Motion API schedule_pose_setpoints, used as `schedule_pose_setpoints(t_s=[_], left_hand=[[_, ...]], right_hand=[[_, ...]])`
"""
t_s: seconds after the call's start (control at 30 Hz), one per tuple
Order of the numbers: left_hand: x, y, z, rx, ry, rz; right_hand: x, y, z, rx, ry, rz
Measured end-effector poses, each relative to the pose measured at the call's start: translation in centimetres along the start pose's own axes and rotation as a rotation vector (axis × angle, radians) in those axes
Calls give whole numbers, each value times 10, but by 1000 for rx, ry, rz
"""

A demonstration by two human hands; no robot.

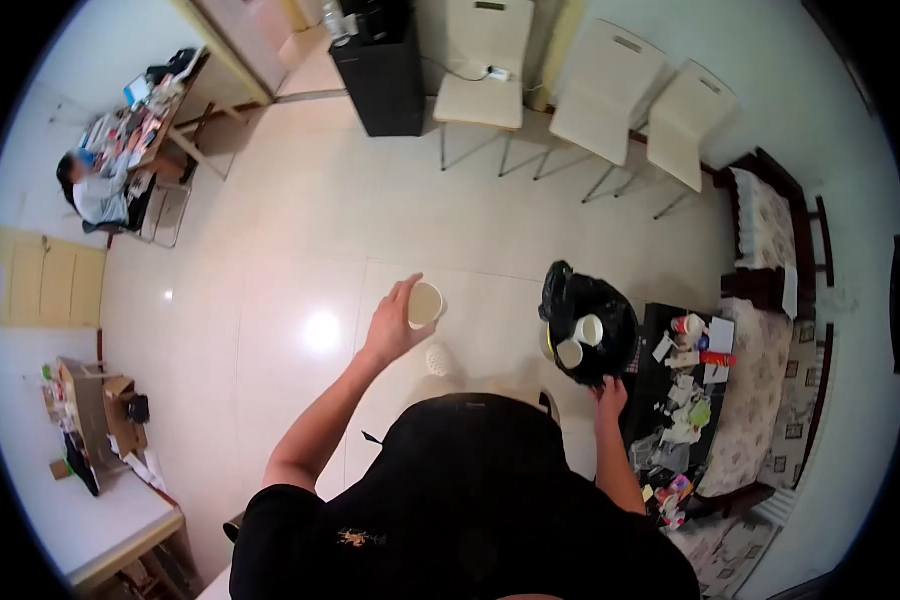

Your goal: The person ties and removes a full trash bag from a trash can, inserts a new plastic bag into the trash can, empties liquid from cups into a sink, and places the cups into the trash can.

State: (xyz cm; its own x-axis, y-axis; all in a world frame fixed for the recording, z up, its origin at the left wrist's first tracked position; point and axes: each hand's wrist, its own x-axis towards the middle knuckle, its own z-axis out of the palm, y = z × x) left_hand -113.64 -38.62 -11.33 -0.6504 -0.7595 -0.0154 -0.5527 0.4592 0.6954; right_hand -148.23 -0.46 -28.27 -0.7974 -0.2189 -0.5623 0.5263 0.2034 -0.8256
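In the middle of the head view, my left hand [395, 325] is wrapped round a white paper cup [426, 304], whose open top faces up. To the right, my right hand [609, 397] grips the near edge of a bin lined with a black plastic bag [618, 325]. Two pale cups show inside the bag, one cup [589, 330] above the other cup [569, 353]. Bunched black plastic rises at the bin's far left side. The fingertips of my right hand are partly hidden against the bag.
A cluttered dark table [655, 400] stands right of the bin, beside a patterned sofa [755, 400]. Chairs [600, 95] and a black cabinet [380, 85] line the far side. A person [100, 195] sits at a desk [175, 110] at upper left. White-topped counter [120, 535] at lower left.
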Motion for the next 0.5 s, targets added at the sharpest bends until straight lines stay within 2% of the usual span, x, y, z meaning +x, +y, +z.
schedule_pose_setpoints(t_s=[0.23, 0.4, 0.5], left_hand=[[73, -133, -102, 54, 169, -127], [147, -216, -120, 92, 217, -258], [201, -270, -107, 145, 228, -321]], right_hand=[[110, 16, 260, 23, -259, 119], [209, 92, 431, -61, -310, 259], [256, 133, 520, -134, -278, 318]])
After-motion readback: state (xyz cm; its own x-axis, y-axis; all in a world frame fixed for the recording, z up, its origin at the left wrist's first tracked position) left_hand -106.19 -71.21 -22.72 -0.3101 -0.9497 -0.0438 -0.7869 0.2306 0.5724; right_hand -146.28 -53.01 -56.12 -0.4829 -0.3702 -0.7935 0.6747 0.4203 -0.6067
